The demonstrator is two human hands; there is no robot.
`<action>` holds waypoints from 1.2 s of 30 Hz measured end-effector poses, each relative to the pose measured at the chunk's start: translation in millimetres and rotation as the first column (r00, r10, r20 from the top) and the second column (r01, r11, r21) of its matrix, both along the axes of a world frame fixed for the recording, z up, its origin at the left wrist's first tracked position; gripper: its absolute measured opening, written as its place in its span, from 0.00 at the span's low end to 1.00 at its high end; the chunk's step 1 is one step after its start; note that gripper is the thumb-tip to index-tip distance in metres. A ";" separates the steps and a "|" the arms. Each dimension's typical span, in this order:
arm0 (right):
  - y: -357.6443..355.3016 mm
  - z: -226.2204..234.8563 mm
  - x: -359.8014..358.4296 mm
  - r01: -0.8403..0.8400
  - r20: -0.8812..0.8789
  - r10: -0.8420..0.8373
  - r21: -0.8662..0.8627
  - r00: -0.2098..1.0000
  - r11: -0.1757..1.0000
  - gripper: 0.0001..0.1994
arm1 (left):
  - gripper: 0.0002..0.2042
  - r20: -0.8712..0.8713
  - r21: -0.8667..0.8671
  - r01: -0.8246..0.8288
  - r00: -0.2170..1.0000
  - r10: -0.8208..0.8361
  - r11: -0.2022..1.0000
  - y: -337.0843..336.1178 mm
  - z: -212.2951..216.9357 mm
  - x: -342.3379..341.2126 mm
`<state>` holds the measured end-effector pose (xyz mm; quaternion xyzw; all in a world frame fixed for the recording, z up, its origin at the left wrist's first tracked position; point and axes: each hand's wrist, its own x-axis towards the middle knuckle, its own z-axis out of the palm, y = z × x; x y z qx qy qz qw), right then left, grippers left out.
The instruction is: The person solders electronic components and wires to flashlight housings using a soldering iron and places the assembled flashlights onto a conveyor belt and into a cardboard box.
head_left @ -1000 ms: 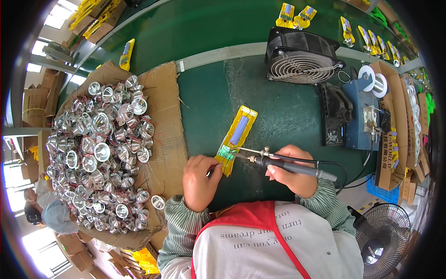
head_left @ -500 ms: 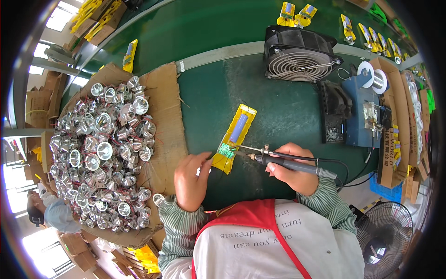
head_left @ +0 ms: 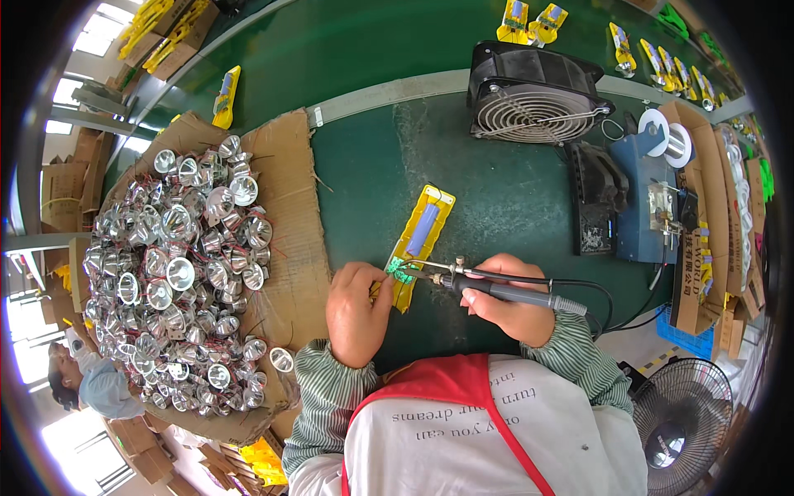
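A yellow flashlight housing (head_left: 412, 240) lies slanted on the green bench, with a blue-violet cylindrical battery (head_left: 423, 230) in it and a green circuit board (head_left: 401, 271) toward its near end. My right hand (head_left: 513, 302) is closed around a grey soldering iron (head_left: 509, 292), fitted with a thin metal feed tube (head_left: 430, 263). The iron's tip and the tube's end meet at the board. My left hand (head_left: 360, 310) has its fingers pinched at the board's left edge, over part of the housing; what is between the fingertips is hidden.
Silver reflector cups (head_left: 178, 273) with thin wires pile on cardboard (head_left: 289, 207) at the left. A black boxed fan (head_left: 538, 95) stands far right of centre, near a blue solder feeder (head_left: 637, 190) with spools. More yellow housings (head_left: 653, 66) lie beyond the metal rail (head_left: 389, 91).
My left hand has moved right and forward, its fingertips now at the board. The soldering iron has shifted slightly left, and its tip and feed tube now come together over the board.
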<state>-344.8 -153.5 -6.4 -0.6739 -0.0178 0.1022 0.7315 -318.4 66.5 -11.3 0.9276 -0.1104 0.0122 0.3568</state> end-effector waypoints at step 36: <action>-35.1 13.6 -0.8 0.168 -0.012 -0.168 0.062 0.986 0.984 0.08 | 0.17 0.088 0.149 0.003 0.996 -0.016 0.989 6.8 40.3 67.3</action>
